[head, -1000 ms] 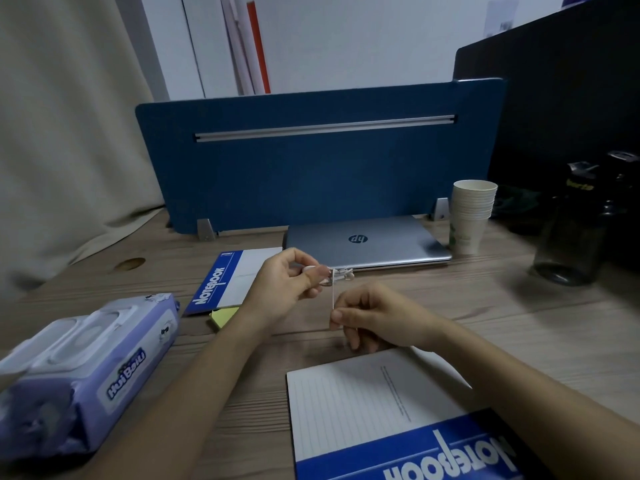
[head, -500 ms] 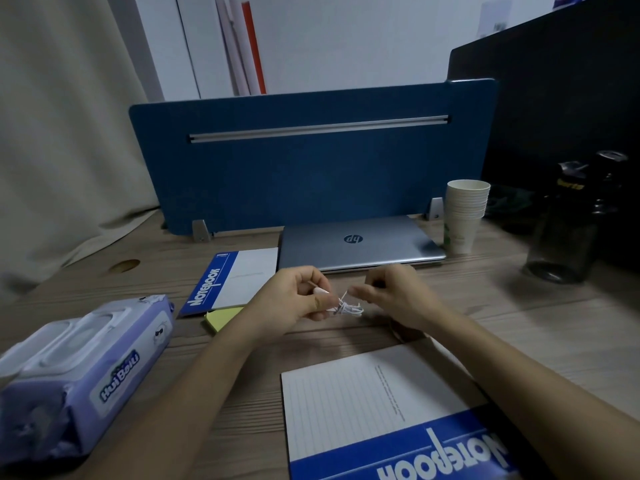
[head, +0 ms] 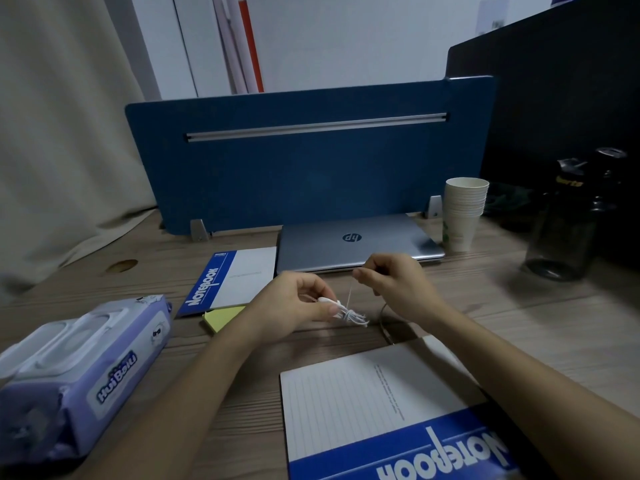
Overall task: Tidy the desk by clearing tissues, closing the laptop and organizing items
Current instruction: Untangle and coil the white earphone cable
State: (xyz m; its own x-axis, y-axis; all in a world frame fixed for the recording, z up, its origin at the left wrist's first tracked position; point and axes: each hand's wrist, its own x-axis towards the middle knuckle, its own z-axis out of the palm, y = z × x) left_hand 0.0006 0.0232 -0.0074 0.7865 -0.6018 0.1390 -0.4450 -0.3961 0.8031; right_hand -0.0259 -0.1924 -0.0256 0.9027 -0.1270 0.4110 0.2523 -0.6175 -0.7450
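My left hand (head: 298,303) pinches a small bundle of white earphone cable (head: 349,315) just above the wooden desk (head: 519,323). My right hand (head: 394,284) is raised beside it and pinches the loose end of the same cable, which runs taut down to the bundle. Behind the hands a silver laptop (head: 356,240) lies with its lid down against the blue divider (head: 304,161). A purple pack of wet wipes (head: 83,372) lies at the near left.
A blue-and-white notebook (head: 235,278) and a yellow sticky-note pad (head: 221,317) lie left of the laptop. A second notebook (head: 374,410) lies near me. A stack of paper cups (head: 462,213) and a dark bottle (head: 568,216) stand at the right.
My right hand has risen from below the bundle to above and right of it, drawing the cable end around. The bundle in my left hand has dropped slightly.
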